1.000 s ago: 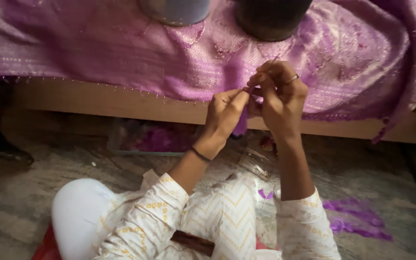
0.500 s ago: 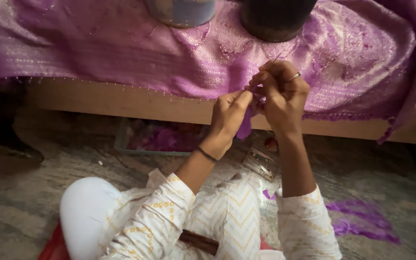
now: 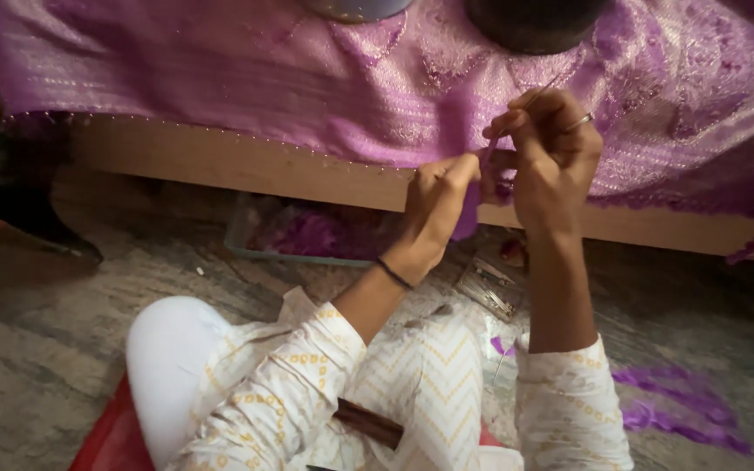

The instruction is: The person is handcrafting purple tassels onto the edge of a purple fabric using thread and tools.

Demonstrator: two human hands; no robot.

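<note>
- Grey, mottled stone floor point(image 3: 37, 349) fills the lower part of the view, and the person sits on it facing a low wooden platform point(image 3: 246, 166).
- A purple embroidered cloth point(image 3: 246, 78) is spread over the platform, and its beaded edge hangs down over the wooden front.
- Two round vessels stand on the cloth at the top edge of the view: a pale grey one point(image 3: 355, 7) and, to its right, a dark one point(image 3: 534, 22). Their contents are out of view.
- The left hand point(image 3: 438, 205) is raised in front of the cloth's edge, its fingers pinched on a small tuft of purple thread point(image 3: 469, 218) that hangs just below them.
- The right hand point(image 3: 551, 157), with a ring on one finger, is just beside the left and slightly higher; its fingers are clenched around a thin needle-like tool point(image 3: 538, 92) whose tip sticks up above the knuckles.
- The two hands almost touch at the thread, close against the hanging edge of the cloth.
- A clear shallow tray point(image 3: 246, 235) lies on the floor under the platform's edge and holds a heap of purple thread.
- A small clear box point(image 3: 490, 288) lies on the floor between the forearms; its contents are too small to tell.
- Loose purple strands point(image 3: 674, 410) lie on the floor to the right of the right sleeve.
- A red mat point(image 3: 111, 432) shows under the person's knee.
</note>
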